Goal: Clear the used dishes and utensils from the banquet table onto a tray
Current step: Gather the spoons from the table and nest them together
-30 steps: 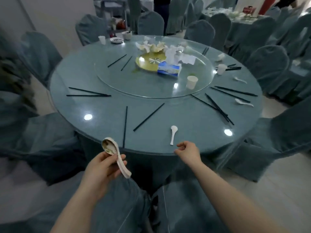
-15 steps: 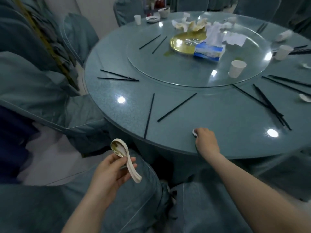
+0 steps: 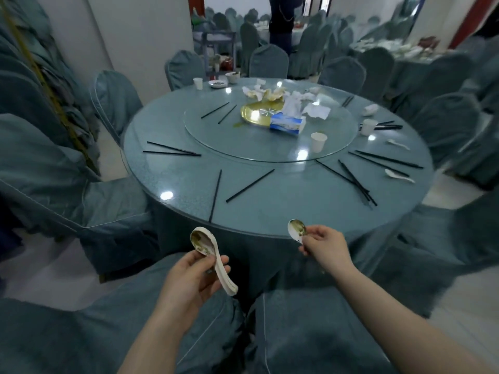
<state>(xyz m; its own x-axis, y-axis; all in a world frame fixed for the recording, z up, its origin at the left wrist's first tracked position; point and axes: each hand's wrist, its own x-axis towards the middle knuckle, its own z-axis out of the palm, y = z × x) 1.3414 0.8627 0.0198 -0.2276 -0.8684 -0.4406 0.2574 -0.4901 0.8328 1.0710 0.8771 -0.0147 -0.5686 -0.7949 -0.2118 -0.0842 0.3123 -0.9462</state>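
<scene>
My left hand (image 3: pixel 193 276) grips a stack of soiled white spoons (image 3: pixel 213 255) in front of the near edge of the round banquet table (image 3: pixel 283 209). My right hand (image 3: pixel 322 248) pinches another white spoon (image 3: pixel 296 230) by its handle, bowl up, just off the table's rim. Black chopsticks (image 3: pixel 249 186) lie scattered around the tabletop. Two more white spoons (image 3: pixel 399 176) lie at the right side. Paper cups (image 3: pixel 318 141) stand on and beside the glass turntable (image 3: pixel 267 130). No tray is in view.
The turntable holds a gold plate (image 3: pixel 256 114), a tissue box (image 3: pixel 287 125) and crumpled napkins (image 3: pixel 299 102). A saucer (image 3: pixel 218 83), a bowl and a cup sit at the far edge. Covered chairs (image 3: pixel 310 327) ring the table. A person (image 3: pixel 280 22) stands at the back.
My right hand has lifted the white spoon off the table's near edge and drawn it back toward me. The left hand keeps its spoons. The camera has pulled back and tilted up.
</scene>
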